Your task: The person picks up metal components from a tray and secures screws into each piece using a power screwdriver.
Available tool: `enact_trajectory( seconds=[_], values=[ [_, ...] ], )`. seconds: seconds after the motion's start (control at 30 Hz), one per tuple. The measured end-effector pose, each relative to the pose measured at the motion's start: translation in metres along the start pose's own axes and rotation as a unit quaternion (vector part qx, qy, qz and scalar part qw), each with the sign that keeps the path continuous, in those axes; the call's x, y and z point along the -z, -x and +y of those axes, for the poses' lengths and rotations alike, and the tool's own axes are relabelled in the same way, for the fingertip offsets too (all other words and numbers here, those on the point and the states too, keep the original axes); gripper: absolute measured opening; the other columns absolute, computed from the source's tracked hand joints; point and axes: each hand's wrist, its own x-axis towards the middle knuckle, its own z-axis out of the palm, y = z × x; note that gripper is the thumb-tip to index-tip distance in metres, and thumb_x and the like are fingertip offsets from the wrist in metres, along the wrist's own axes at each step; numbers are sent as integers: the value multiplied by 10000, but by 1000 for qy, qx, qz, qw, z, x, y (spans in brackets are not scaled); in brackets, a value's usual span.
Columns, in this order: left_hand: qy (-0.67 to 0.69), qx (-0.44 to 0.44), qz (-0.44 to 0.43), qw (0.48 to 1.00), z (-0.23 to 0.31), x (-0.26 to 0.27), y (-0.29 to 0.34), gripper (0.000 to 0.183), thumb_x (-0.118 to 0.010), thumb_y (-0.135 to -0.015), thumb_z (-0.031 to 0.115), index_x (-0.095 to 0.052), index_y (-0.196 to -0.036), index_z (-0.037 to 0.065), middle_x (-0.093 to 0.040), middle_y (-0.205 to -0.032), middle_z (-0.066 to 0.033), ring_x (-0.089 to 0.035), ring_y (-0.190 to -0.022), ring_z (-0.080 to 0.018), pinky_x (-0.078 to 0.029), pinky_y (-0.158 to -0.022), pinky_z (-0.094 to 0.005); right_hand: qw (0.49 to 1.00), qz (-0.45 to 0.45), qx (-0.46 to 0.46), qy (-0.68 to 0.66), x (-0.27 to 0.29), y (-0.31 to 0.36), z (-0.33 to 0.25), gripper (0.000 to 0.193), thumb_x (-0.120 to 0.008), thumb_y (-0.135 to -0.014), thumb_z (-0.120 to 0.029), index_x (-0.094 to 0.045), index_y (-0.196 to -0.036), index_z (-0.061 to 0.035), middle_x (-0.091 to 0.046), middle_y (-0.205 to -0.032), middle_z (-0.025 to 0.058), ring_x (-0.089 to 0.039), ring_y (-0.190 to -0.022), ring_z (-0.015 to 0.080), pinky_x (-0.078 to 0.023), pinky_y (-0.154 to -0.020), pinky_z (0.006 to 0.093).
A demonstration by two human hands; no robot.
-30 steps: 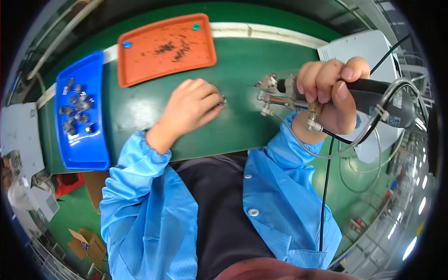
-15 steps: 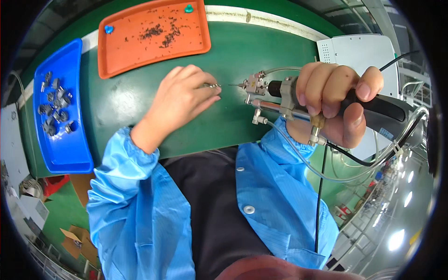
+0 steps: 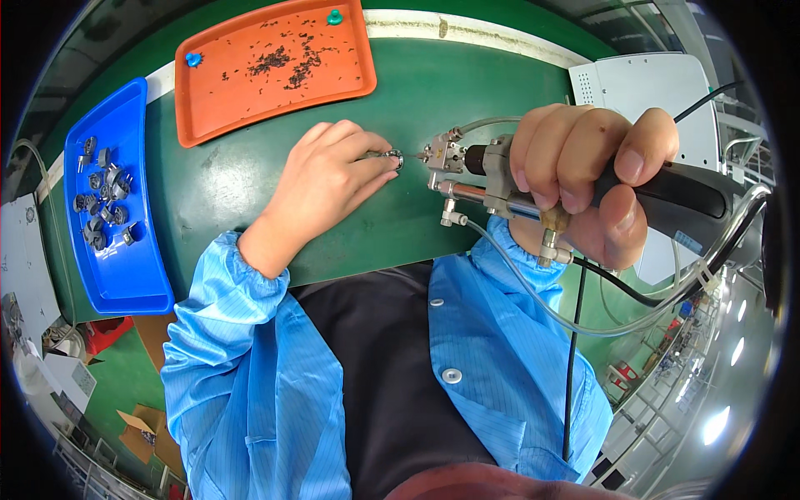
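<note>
My left hand (image 3: 329,175), above the green bench, pinches a small round metal part (image 3: 397,157). Its far side is mostly hidden by the fingers. My right hand (image 3: 592,179) is wrapped round the black grip of a powered screwdriver (image 3: 687,200), which lies sideways and points left. A metal head block (image 3: 447,156) with a thin bit sits at its front. The bit's tip reaches the round part or stops just short of it; I cannot tell which.
Beyond my left hand, an orange tray (image 3: 192,108) holds many tiny dark screws, a blue knob and a green knob. A blue tray (image 3: 125,287) at left carries several dark round parts. A clear air hose (image 3: 533,300) and black cable (image 3: 575,358) trail from the tool.
The screwdriver and my right hand have shifted left, bringing the bit up close to the round part. More of that part now shows at my left fingertips.
</note>
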Motion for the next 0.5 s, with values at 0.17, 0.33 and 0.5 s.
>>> enact_trajectory(
  seconds=[0.17,0.33,0.5],
  values=[
    [-1,-3,-2,1000,0,0,0,114,-776,-816,178,-772,-906,108,-689,-982,14,-620,-928,-185,-476,-811,-342,1000,14,3,0,-3,0,2,242,-613,-961,-190,-484,-1148,-104,-523,-697,27,-516,-555,154,-433,-553,339],
    [0,0,-2,1000,-1,-1,-1,110,-772,-822,184,-770,-903,109,-686,-977,18,-618,-928,-182,-475,-814,-342,1000,8,-4,10,-2,0,5,226,-607,-967,-190,-476,-1131,-106,-522,-694,29,-524,-568,159,-430,-558,340],
    [1,-8,15,1000,-2,-2,-1,113,-792,-792,158,-758,-872,85,-699,-993,-13,-625,-892,-209,-472,-766,-349,1000,6,-16,20,-3,-2,3,222,-600,-973,-197,-476,-1134,-107,-515,-692,26,-516,-564,159,-426,-555,339]
  ],
)
